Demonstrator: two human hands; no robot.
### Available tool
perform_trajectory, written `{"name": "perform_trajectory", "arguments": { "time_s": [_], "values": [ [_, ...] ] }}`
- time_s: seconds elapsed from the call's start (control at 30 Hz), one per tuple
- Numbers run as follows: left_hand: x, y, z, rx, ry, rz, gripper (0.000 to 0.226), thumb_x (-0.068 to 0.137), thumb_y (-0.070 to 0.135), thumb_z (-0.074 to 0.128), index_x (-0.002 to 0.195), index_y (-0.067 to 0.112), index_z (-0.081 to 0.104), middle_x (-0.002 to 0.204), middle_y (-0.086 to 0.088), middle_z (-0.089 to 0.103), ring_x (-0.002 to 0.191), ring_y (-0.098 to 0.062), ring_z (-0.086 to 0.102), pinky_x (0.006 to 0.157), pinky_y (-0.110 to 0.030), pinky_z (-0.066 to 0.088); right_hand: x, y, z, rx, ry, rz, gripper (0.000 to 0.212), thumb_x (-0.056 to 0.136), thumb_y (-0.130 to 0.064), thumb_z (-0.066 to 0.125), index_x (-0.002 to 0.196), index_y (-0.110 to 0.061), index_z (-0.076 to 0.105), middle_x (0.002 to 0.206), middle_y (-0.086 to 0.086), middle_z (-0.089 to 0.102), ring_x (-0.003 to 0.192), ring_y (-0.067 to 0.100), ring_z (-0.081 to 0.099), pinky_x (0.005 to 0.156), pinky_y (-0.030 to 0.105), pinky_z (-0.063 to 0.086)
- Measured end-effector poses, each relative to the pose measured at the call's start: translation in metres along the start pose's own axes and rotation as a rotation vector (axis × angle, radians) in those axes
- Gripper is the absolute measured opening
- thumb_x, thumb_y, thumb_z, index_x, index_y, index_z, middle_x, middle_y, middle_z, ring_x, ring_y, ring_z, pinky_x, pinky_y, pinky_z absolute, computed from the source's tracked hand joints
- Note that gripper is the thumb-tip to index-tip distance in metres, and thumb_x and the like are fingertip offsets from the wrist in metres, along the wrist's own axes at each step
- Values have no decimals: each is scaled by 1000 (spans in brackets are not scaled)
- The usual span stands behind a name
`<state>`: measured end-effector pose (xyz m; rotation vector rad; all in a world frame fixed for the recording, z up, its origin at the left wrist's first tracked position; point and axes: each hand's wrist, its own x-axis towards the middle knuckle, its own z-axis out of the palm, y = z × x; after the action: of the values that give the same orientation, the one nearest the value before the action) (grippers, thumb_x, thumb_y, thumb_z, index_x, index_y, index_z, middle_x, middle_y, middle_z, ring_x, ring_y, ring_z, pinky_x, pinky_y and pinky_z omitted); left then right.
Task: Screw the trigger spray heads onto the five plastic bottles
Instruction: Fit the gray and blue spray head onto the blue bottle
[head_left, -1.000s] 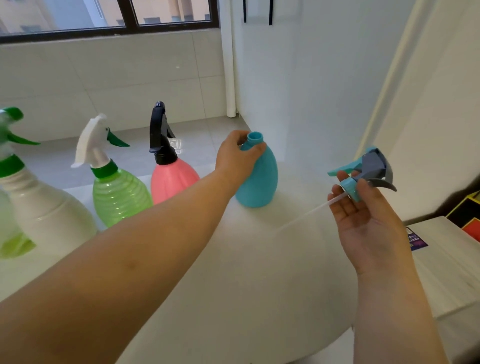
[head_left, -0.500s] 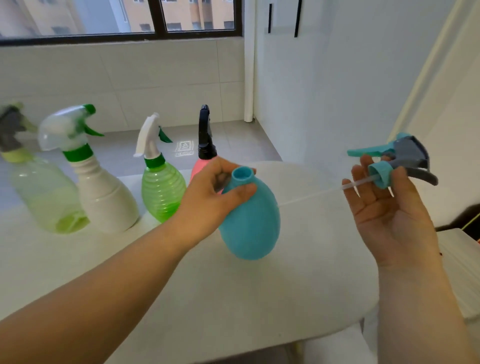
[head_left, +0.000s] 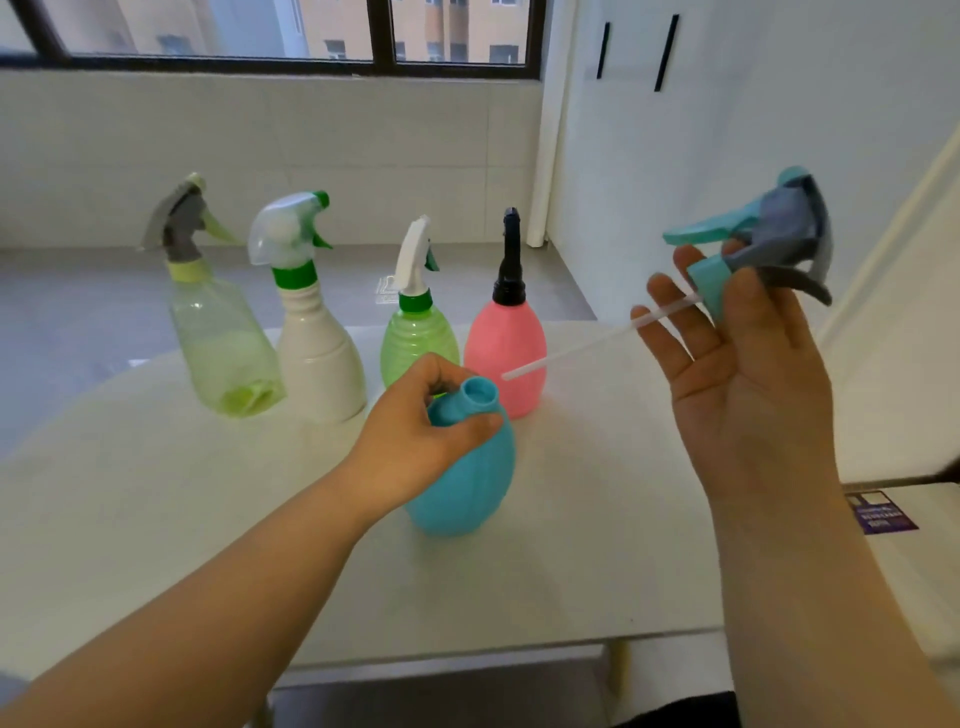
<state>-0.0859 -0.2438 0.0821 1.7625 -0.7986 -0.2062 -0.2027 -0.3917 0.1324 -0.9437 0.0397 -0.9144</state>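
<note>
My left hand (head_left: 415, 441) grips the neck of the teal bottle (head_left: 467, 483), which stands tilted on the white table (head_left: 156, 519) with its mouth uncovered. My right hand (head_left: 737, 374) holds the teal and grey trigger spray head (head_left: 769, 234) up at the right, its white dip tube (head_left: 587, 348) pointing down-left toward the bottle mouth but apart from it. Behind stand a pink bottle (head_left: 506, 343) with a black head, a green ribbed bottle (head_left: 418, 338), a white bottle (head_left: 319, 353) and a clear yellowish bottle (head_left: 223, 348), each with a head on.
The table's front edge runs below my arms. A white wall (head_left: 727, 130) rises at the right. A lower white surface with a purple label (head_left: 880, 512) sits at the far right. A window and tiled ledge lie behind the bottles.
My left hand has drawn the teal bottle closer to me, away from the row. My right hand has raised the spray head, and its tube now points toward the bottle mouth.
</note>
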Motion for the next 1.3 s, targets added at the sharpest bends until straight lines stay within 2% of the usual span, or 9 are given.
{"name": "perform_trajectory", "arguments": {
  "time_s": [0.17, 0.33, 0.4, 0.5, 0.73, 0.93, 1.03, 1.17, 1.3],
  "values": [
    [1, -4, -1, -10, -2, 10, 22, 72, 14, 70, 80, 23, 52, 79, 15, 55, 67, 16, 51, 61, 0, 39, -1, 15, 24, -197, -51, 4, 29, 62, -28, 59, 91, -26, 58, 88, -9, 70, 80, 12, 70, 67, 23, 56],
    [1, -10, -6, -56, 26, -2, 25, 71, 14, 71, 78, 25, 51, 80, 10, 56, 75, 0, 53, 63, -6, 40, -2, 45, 36, -464, -169, 51, 19, 77, -10, 62, 84, -28, 61, 81, -11, 70, 85, 13, 67, 80, 28, 55],
    [1, -11, -6, -76, 29, 6, 27, 70, 11, 72, 77, 26, 50, 79, 9, 56, 76, -4, 53, 64, -7, 41, -5, 56, 39, -557, -242, 79, 17, 77, -10, 61, 86, -25, 61, 86, -10, 67, 82, 3, 64, 80, 18, 51],
    [0, -12, -8, -111, 27, 17, 30, 70, 7, 72, 75, 27, 49, 77, 9, 56, 75, -3, 54, 66, -9, 42, -7, 69, 42, -620, -346, 128, 18, 78, -8, 60, 93, -19, 59, 85, -12, 64, 70, -10, 60, 63, 5, 45],
    [-3, -20, -12, -208, 5, -13, 37, 66, 5, 75, 84, 27, 51, 88, 2, 61, 88, -16, 60, 83, -34, 50, -10, 83, 36, -663, -430, 166, 21, 79, -8, 60, 85, -27, 57, 81, -17, 63, 74, -11, 61, 63, 4, 44],
    [-6, -33, -11, -212, -19, -23, 50, 50, 24, 73, 91, 36, 46, 95, 14, 57, 86, 4, 58, 77, -17, 51, -7, 87, 36, -659, -467, 151, 24, 79, -7, 60, 81, -30, 57, 68, -30, 67, 75, -12, 61, 64, 3, 44],
    [-11, -44, -15, -199, -90, -56, 62, 48, 24, 74, 97, 42, 41, 100, 22, 52, 86, 16, 54, 72, -7, 49, -5, 89, 37, -670, -489, 162, 22, 80, -9, 59, 82, -31, 58, 75, -20, 67, 79, -9, 63, 69, 6, 46],
    [-16, -57, -19, -196, -206, -72, 75, 49, 21, 74, 107, 45, 34, 110, 23, 47, 93, 22, 48, 72, -2, 45, -2, 85, 38, -692, -555, 188, 24, 82, -9, 56, 87, -32, 57, 88, -16, 63, 83, -9, 61, 72, 5, 45],
    [-17, -62, -19, -177, -195, -76, 78, 49, 23, 75, 110, 45, 33, 112, 24, 47, 98, 19, 48, 74, -2, 44, -2, 84, 38, -720, -602, 206, 24, 83, -9, 54, 89, -31, 57, 92, -16, 63, 86, -10, 60, 74, 4, 45]
  ]
}}
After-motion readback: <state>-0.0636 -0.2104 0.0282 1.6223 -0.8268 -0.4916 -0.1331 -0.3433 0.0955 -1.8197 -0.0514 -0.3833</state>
